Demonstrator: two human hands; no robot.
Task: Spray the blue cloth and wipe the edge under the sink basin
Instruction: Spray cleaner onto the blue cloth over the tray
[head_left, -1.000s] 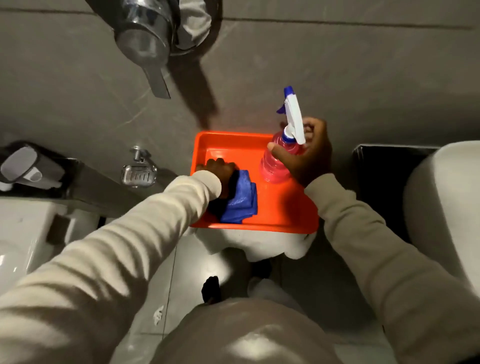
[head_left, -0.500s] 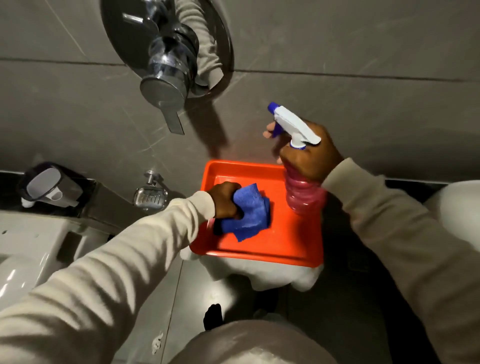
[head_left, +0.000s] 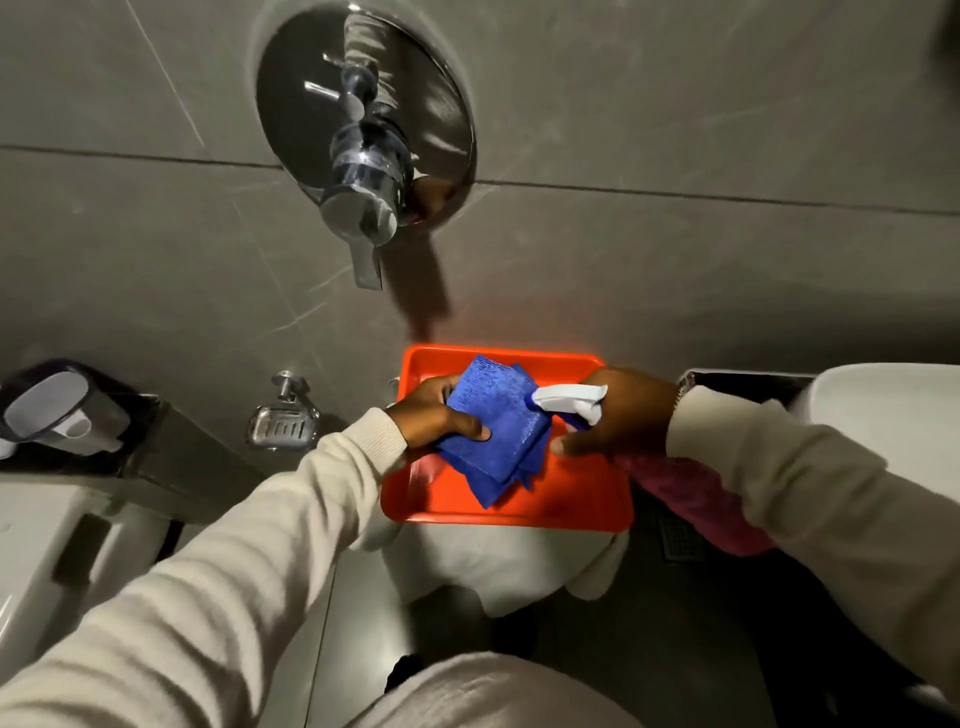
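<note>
My left hand (head_left: 436, 415) grips a folded blue cloth (head_left: 496, 428) and holds it up over an orange tray (head_left: 571, 499). My right hand (head_left: 618, 415) holds a pink spray bottle (head_left: 696, 504) tipped on its side, its white nozzle (head_left: 566, 397) pointing left and almost touching the cloth. The bottle's body runs back under my right sleeve. The white sink basin (head_left: 893, 410) shows at the right edge; its underside is hidden.
The tray rests on a white stool-like object (head_left: 509, 566). A chrome mixer tap (head_left: 363, 182) juts from the grey tiled wall above. A metal soap dish (head_left: 283, 423) hangs at left, near a white toilet tank (head_left: 47, 540). A floor drain (head_left: 675, 535) lies below my right arm.
My left hand has lifted the cloth off the tray and turned its face up. My right hand has swung the bottle down from upright, with the nozzle now at the cloth.
</note>
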